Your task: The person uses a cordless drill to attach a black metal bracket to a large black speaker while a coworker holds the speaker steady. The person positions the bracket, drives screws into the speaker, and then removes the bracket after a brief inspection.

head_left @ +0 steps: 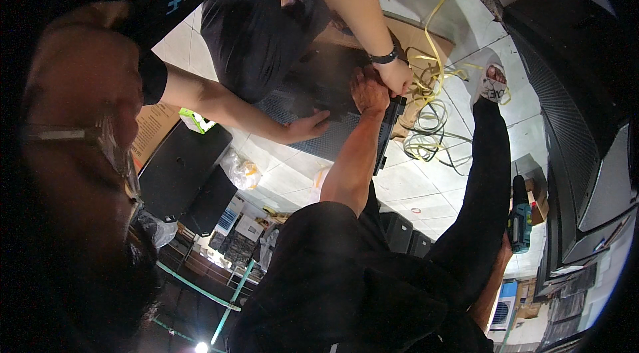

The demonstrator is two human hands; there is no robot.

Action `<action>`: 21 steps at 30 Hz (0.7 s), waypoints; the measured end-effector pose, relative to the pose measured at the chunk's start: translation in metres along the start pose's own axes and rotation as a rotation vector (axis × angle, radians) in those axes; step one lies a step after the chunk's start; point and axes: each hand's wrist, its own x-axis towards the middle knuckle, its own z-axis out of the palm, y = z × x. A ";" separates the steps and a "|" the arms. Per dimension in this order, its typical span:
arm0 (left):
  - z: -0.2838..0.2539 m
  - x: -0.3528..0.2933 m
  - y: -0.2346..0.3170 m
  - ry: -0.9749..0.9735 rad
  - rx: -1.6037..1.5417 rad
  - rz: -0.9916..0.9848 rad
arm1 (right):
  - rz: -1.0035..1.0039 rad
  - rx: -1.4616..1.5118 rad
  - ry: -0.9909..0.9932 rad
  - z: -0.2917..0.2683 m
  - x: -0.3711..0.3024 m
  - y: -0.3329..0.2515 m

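A black speaker cabinet (313, 97) with a mesh grille lies on the floor ahead of me. My left hand (370, 91) is closed at its right side, fingers bent; whatever they grip is hidden. Touching or very near it is a co-worker's hand (397, 77) with a black wristband. The co-worker's other hand (309, 127) rests on the grille, fingers stretched. Far to the right, low down, my right hand (507, 246) is closed around a teal and black cordless drill (520, 225). Much of that hand is hidden behind my leg and the tool.
Yellow and black straps (426, 140) lie tangled right of the cabinet, partly on flat cardboard (426, 40). My outstretched leg (489, 160) crosses the tiled floor. Large black speakers (566, 67) line the right side. Other black cases (183, 167) and a plastic bag (239, 170) stand left.
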 end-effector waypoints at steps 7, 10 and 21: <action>-0.006 0.002 0.015 -0.072 -0.061 -0.074 | 0.047 -0.021 0.014 -0.022 0.011 0.028; -0.014 -0.002 0.009 -0.114 -0.126 -0.161 | 0.061 -0.038 -0.023 -0.016 0.031 0.029; -0.033 0.003 0.009 -0.045 -0.105 -0.167 | 0.050 -0.037 -0.069 0.028 0.074 0.012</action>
